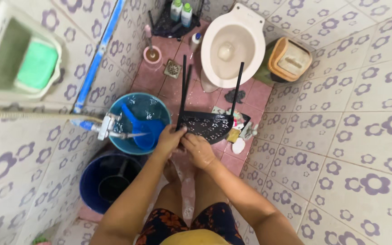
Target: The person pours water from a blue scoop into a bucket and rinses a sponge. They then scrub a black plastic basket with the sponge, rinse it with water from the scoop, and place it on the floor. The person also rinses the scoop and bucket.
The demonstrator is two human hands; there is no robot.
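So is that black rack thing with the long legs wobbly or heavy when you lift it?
Probably light: the black corner rack is thin and full of holes, and both hands, left hand and right hand, hold it by one edge. It looks stiff, since its shelf keeps its shape. It may be slippery, because the pink floor looks wet, and its thin legs could tip easily.

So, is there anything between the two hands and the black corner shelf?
Nothing visible. The left hand and the right hand are both already on the near edge of the black corner shelf. The light blue bucket with its blue scoop stands beside the shelf, not between it and the hands.
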